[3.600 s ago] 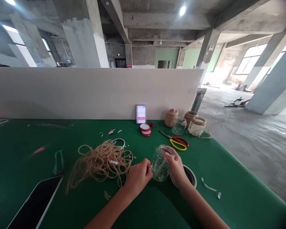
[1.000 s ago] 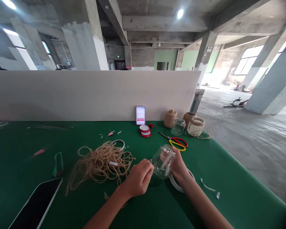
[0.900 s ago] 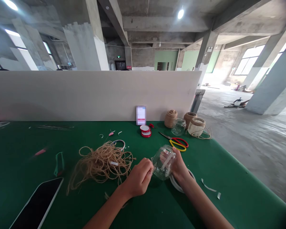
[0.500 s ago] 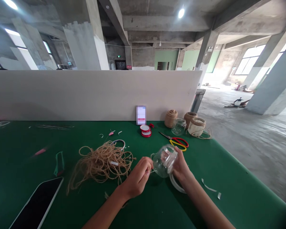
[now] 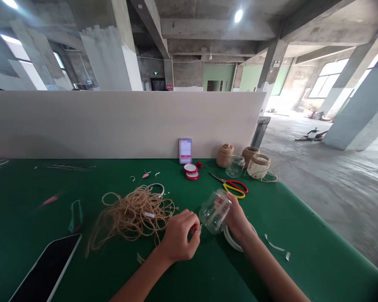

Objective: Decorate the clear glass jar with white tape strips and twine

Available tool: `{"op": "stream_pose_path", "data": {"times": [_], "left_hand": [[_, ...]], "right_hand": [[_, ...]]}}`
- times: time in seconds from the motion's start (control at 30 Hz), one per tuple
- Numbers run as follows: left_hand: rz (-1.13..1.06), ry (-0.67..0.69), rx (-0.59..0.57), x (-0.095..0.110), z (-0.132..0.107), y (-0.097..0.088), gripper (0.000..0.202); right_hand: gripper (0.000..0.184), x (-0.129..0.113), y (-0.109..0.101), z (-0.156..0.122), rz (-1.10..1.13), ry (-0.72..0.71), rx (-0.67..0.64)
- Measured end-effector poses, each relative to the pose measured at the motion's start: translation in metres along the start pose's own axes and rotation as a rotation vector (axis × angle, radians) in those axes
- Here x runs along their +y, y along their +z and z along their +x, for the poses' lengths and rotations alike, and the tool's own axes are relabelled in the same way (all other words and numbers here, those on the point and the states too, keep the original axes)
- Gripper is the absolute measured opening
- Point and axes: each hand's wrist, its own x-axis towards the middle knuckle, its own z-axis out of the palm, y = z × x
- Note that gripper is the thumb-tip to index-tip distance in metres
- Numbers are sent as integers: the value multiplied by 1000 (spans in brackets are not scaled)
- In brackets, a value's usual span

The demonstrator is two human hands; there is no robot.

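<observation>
black tablet (image 5: 47, 268) lying near desk (image 5: 302, 247) front-left corner; loose jute twine (image 5: 129, 218) tangled left of middle. left hand (image 5: 178, 237) just beside jar, fingers (image 5: 189, 222) curled closed, perhaps pinching something small; too hidden to tell. clear glass jar (image 5: 214, 211) tilted near front middle, right hand (image 5: 237, 220) gripping its side. glass likely smooth, slippery, stiff, fragile, fairly light: best held round body, not rim. white tape roll (image 5: 236, 240) under right wrist; red-and-yellow scissors (image 5: 234, 187) farther back.
</observation>
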Motion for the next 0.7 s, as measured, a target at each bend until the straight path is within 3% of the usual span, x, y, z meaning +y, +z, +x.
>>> {"op": "stream_pose_path", "data": {"times": [0.17,0.53,0.7], "left_hand": [[-98,-80,39,-2,3,-1,13],[-367,-314,125,-6,8,-10,11],[-289,-301,26,-9,9,-13,10]], "right_hand": [[35,-1,2,-2,18,102,31],[41,-12,19,-21,52,52,-204],[39,-12,21,-27,58,-14,-281]]}}
